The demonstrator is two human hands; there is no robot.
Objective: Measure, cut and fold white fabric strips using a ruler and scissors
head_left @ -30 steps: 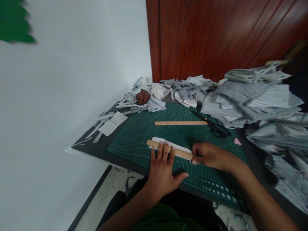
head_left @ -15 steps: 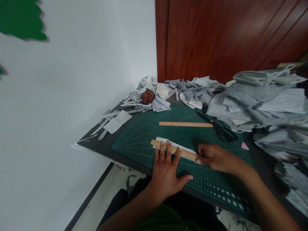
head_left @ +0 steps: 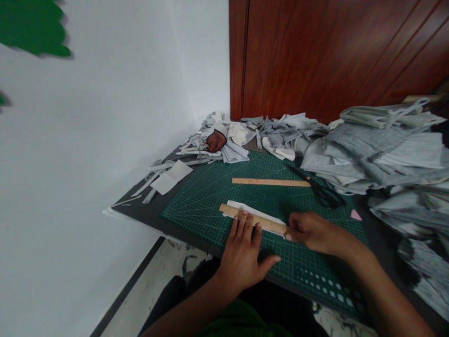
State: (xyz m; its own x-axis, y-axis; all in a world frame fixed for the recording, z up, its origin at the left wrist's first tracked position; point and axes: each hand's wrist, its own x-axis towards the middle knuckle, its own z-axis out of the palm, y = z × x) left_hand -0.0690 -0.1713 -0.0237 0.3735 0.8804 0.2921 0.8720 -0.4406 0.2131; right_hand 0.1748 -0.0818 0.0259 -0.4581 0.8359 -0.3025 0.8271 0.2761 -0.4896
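A wooden ruler (head_left: 268, 223) lies slantwise over a narrow white fabric strip (head_left: 252, 208) on the green cutting mat (head_left: 199, 196). My left hand (head_left: 243, 255) rests with its fingertips on the ruler, fingers stretched out and the thumb apart. At the ruler's right end, my right hand (head_left: 308, 230) is closed, its thumb and finger pinching that end. Whether it also grips the strip's end is hidden. Farther back lies a second wooden ruler (head_left: 270, 181), its right end beside black-handled scissors (head_left: 324, 193).
Fabric scraps (head_left: 242, 135) lie along the table's back, with a brown leaf-shaped piece (head_left: 215, 140) among them. Grey fabric (head_left: 379, 150) is piled high at the right. White paper (head_left: 171, 177) lies left of the mat, and a pink chalk-like piece (head_left: 356, 215) sits near the scissors.
The fingers of my left hand have drawn slightly closer together and back along the ruler. My right hand stays at the ruler's right end.
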